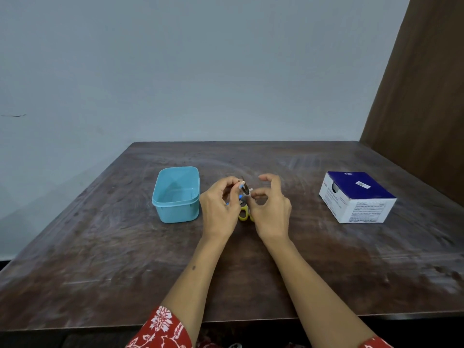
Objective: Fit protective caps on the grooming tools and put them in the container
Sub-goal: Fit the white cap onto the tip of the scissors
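Note:
A light blue plastic container (pixel 177 194) stands open and looks empty on the dark wooden table (pixel 226 259), just left of my hands. My left hand (pixel 218 207) pinches a small dark metal grooming tool (pixel 244 188) that points up and away. My right hand (pixel 270 209) meets the tool's lower end with thumb and forefinger, its other fingers spread; a small cap there is too tiny to make out clearly. Yellow scissor handles (pixel 244 214) and a bit of blue plastic (pixel 240 197) lie on the table between my hands, mostly hidden.
A white and dark blue cardboard box (pixel 356 197) sits at the right side of the table. A brown wooden panel (pixel 421 96) rises at the far right. A pale wall stands behind the table's far edge.

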{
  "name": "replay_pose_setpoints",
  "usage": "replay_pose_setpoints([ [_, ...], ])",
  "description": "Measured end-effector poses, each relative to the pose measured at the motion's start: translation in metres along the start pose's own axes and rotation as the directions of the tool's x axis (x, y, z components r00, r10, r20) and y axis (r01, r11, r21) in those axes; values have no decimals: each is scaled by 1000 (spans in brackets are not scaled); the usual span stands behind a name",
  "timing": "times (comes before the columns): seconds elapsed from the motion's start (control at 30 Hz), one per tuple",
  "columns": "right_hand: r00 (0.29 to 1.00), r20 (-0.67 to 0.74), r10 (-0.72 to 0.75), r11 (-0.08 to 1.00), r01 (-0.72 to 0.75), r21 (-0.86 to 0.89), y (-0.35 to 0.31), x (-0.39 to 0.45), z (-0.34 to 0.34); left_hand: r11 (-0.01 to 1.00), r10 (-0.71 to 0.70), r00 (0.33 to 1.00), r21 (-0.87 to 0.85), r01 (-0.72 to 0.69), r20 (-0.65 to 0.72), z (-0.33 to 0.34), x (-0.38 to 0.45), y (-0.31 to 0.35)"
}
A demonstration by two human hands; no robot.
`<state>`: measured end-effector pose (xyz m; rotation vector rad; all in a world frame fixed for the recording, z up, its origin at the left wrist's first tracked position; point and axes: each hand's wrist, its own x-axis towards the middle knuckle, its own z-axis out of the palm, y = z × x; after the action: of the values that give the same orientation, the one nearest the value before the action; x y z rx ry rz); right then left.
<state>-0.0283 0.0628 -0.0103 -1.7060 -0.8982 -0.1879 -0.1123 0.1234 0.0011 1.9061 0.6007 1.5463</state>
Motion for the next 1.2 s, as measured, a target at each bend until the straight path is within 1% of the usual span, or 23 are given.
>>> replay_pose_setpoints([
  [0.1, 999, 3, -34, 999, 34, 35, -2, -2, 1, 1000, -10, 1000, 0, 10, 1, 0, 1, -1],
  [0.23, 999, 44, 13, 999, -14, 30, 1, -1, 2, 1000, 9, 1000, 11, -9, -7, -1, 1, -1],
  [0.33, 999, 27, -28, 995, 25, 94, -1, -1, 2, 1000, 6, 1000, 21, -6, 1, -1, 1, 0],
  [0.4, 998, 29, -48, 993, 44, 105, -1, -2, 2, 1000, 11, 1000, 28, -11, 4, -1, 1, 1],
  [0.5, 998, 69, -10, 997, 5, 77, 2, 0, 3, 999, 21, 1000, 28, -21, -11, -1, 1, 1],
  [0.63, 999, 25, -37, 993, 34, 109, 2, 0, 3, 1000, -3, 1000, 22, 3, -9, -1, 2, -1],
  [0.77, 998, 62, -1, 995, -5, 100, 2, -1, 3, 999, 12, 1000, 30, -12, 4, 0, 1, -2],
  [0.93, 998, 27, -59, 990, 55, 129, 0, -2, 3, 998, 16, 1000, 55, -16, 9, -1, 1, -2],
  [1.07, 996, 86, 5, 997, -12, 82, 4, 0, 4, 998, 9, 1000, 55, -9, -1, 0, 0, -2],
  [1.2, 997, 49, -64, 992, 58, 112, 2, -1, 3, 999, 8, 1000, 48, -8, -5, -1, 1, -1],
])
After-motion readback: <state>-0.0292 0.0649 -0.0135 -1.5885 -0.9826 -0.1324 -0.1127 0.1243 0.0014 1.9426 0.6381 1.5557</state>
